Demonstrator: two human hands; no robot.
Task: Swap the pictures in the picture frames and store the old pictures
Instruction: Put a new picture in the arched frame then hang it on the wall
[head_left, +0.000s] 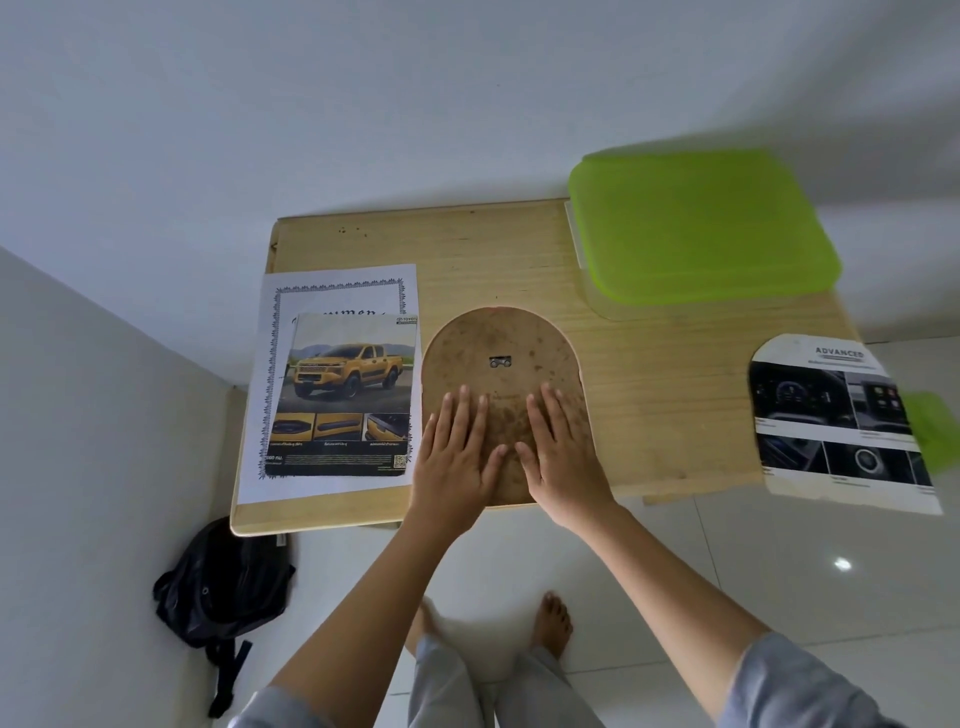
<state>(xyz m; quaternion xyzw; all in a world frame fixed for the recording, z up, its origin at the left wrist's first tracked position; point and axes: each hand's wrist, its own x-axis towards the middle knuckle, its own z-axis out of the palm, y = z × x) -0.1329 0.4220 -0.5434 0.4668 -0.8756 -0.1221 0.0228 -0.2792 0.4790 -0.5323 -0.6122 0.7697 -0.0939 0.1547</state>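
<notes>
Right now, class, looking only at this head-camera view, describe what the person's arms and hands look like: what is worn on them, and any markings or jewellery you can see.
Both forearms are bare. The left hand and right hand wear no gloves, and no rings, watch or bracelet show. Light grey-blue sleeves cover the upper arms only: the left sleeve and right sleeve end near the elbows. No markings show.

Frame back (501, 364) on table (649, 395), truck picture (345, 395) left of it.

Both arms reach forward from below. The left hand (457, 457) and right hand (558, 454) lie side by side, palms down, fingers spread flat, thumbs nearly touching.
</notes>
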